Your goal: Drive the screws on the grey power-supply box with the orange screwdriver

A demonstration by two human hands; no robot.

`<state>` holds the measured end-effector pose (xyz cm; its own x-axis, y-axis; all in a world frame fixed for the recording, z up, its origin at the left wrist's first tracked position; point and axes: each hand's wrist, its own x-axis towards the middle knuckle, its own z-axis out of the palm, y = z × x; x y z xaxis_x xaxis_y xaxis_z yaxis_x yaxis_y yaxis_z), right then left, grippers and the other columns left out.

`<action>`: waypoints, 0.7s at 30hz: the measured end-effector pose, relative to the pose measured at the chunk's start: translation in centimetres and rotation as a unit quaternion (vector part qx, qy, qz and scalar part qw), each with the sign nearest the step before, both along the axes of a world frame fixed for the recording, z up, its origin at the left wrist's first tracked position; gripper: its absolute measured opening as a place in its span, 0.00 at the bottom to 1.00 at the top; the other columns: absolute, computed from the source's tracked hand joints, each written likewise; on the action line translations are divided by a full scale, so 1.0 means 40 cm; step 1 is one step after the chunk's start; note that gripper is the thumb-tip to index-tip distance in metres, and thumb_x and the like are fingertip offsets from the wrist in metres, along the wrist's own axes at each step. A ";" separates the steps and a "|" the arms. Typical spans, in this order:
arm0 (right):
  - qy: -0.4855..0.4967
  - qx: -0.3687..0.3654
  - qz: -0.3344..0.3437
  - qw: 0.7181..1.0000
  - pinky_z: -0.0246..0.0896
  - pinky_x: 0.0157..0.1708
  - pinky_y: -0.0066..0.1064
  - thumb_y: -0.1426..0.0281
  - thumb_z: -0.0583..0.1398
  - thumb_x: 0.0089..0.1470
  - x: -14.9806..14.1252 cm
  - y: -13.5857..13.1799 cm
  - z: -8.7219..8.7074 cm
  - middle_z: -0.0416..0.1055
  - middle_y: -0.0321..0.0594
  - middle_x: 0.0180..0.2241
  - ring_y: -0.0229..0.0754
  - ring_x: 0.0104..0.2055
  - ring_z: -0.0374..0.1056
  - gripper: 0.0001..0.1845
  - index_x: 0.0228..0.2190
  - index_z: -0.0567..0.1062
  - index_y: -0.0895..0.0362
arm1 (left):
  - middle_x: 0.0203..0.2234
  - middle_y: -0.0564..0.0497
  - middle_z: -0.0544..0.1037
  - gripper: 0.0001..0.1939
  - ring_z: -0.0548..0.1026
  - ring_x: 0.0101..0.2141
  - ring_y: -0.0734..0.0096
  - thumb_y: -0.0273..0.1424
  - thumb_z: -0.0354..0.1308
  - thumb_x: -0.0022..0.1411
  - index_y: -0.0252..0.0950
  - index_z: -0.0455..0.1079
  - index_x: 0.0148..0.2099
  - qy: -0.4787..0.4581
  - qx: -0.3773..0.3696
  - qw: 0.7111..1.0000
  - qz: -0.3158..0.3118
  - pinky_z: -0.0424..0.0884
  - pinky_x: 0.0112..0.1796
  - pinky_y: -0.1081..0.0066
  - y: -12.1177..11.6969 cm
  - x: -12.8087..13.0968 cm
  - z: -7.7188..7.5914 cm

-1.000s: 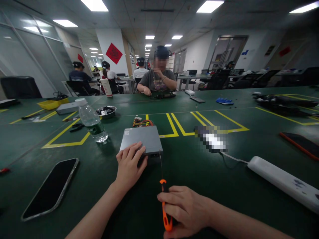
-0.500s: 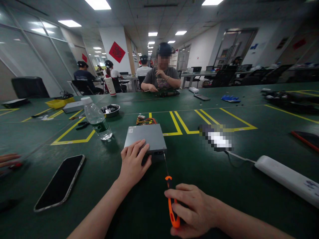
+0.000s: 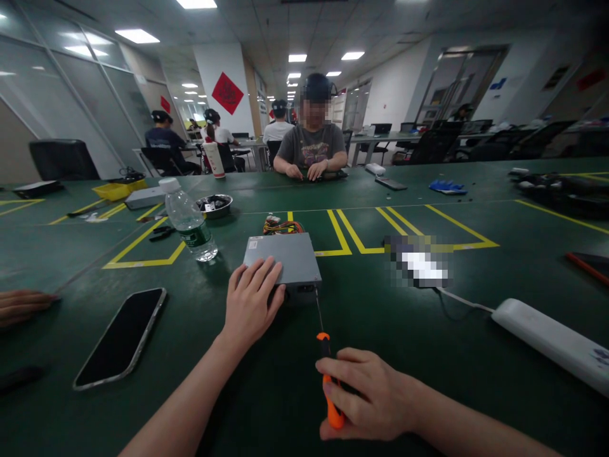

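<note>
A grey metal computer power supply point(image 3: 285, 251) lies flat on the green table, a bundle of coloured wires point(image 3: 280, 225) coming out of its far side. My left hand point(image 3: 254, 298) holds its near left corner, fingers across the top and thumb by the front face. In my right hand point(image 3: 366, 393) is a screwdriver point(image 3: 324, 346) with an orange and black handle, the fingers closed round the grip. Its thin shaft points away from me, and the tip meets the front face near the right corner. Whether it sits in a screw is too small to tell.
Left of the power supply stands a water bottle point(image 3: 190, 228), with a metal bowl point(image 3: 215, 206) behind it. A phone point(image 3: 121, 339) lies nearer on the left, beside another person's hand point(image 3: 26, 306). On the right is a white power strip point(image 3: 547, 343). Across the table sits a person point(image 3: 311, 146).
The view has shifted slightly. The screwdriver handle has turned a little in my right hand, its tip staying at the same corner. The person opposite has lowered a hand to the table.
</note>
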<state>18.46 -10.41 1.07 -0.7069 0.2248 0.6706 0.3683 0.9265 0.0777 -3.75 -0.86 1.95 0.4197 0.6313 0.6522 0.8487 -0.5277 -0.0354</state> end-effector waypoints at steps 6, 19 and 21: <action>-0.055 0.001 -0.007 0.998 0.65 0.33 0.31 0.62 0.50 0.61 0.004 -0.005 0.022 0.71 0.47 0.36 0.40 0.34 0.70 0.16 0.43 0.70 0.59 | 0.52 0.47 0.70 0.19 0.66 0.51 0.59 0.33 0.51 0.61 0.39 0.64 0.54 -0.019 -0.002 1.000 -0.010 0.56 0.52 0.56 0.005 0.002 0.001; -0.024 0.006 0.006 1.000 0.65 0.31 0.32 0.66 0.48 0.60 -0.004 -0.002 0.020 0.72 0.49 0.33 0.42 0.35 0.70 0.15 0.40 0.69 0.63 | 0.47 0.46 0.73 0.16 0.69 0.47 0.62 0.30 0.51 0.60 0.37 0.64 0.52 -0.003 0.026 0.998 -0.051 0.60 0.47 0.62 -0.017 0.018 0.001; -0.047 0.015 0.000 0.999 0.65 0.28 0.30 0.68 0.49 0.60 -0.004 -0.006 0.023 0.72 0.49 0.34 0.40 0.31 0.70 0.15 0.41 0.70 0.62 | 0.44 0.46 0.73 0.14 0.69 0.45 0.62 0.30 0.52 0.60 0.36 0.66 0.49 -0.019 0.027 0.998 -0.057 0.62 0.46 0.62 -0.019 0.022 -0.004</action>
<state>18.30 -10.64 2.00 -0.7672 0.2050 0.6078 0.3578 0.9232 0.1402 -2.88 -1.62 1.79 0.4617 0.5448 0.7000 0.7845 -0.6191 -0.0356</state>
